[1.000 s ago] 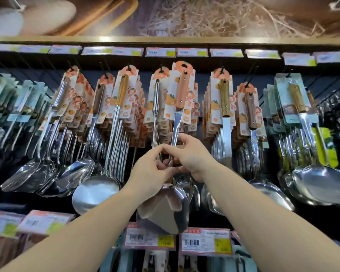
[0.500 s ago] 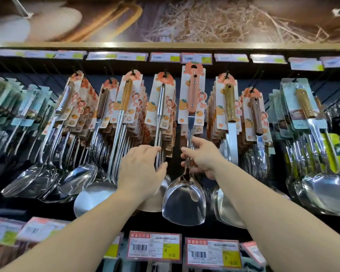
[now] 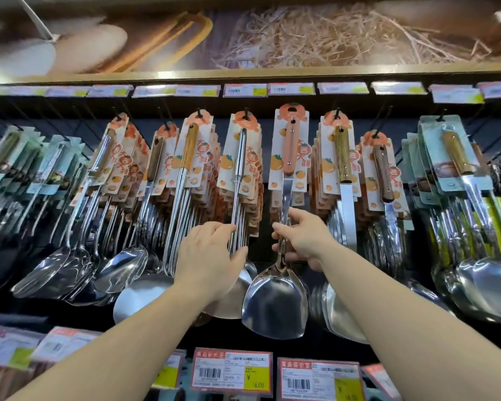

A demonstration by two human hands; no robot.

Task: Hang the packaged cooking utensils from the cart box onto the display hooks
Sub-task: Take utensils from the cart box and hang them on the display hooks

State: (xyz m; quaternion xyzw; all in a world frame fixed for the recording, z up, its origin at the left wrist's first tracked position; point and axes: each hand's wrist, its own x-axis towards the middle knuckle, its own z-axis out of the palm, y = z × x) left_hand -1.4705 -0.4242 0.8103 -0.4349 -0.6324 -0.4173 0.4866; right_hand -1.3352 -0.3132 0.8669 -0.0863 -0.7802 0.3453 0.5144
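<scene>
The right hand [image 3: 302, 241] pinches the steel shaft of a spatula [image 3: 276, 302] between thumb and fingers, just above the broad blade, which hangs at about 6 o'clock from the grip. The spatula stands nearly upright; its pink handle [image 3: 289, 151] lies against an orange-printed card [image 3: 291, 134] whose top sits at 12 o'clock from the hand, level with the tops of the neighbouring cards. Whether the card's hole is on a hook cannot be told. The left hand [image 3: 210, 257] is at 9 o'clock from the right one, apart from it, its fingers loosely curved against the bundle of shafts of the ladles [image 3: 239, 180] hanging in the next column; its thumb lies on the near side of those shafts, and it is unclear if it truly grips them. At 3 o'clock from the spatula hang turners [image 3: 343, 169] with wooden handles on the same kind of card, and further right a green-carded row [image 3: 457, 160]. To the left, at 9 to 10 o'clock, more ladles and spoons [image 3: 122, 270] crowd the hooks. Price tags [image 3: 245, 89] line the shelf edge [image 3: 243, 72] at 12 o'clock, and two barcode labels [image 3: 232, 369] with yellow corners sit at 6 o'clock below the blade.
</scene>
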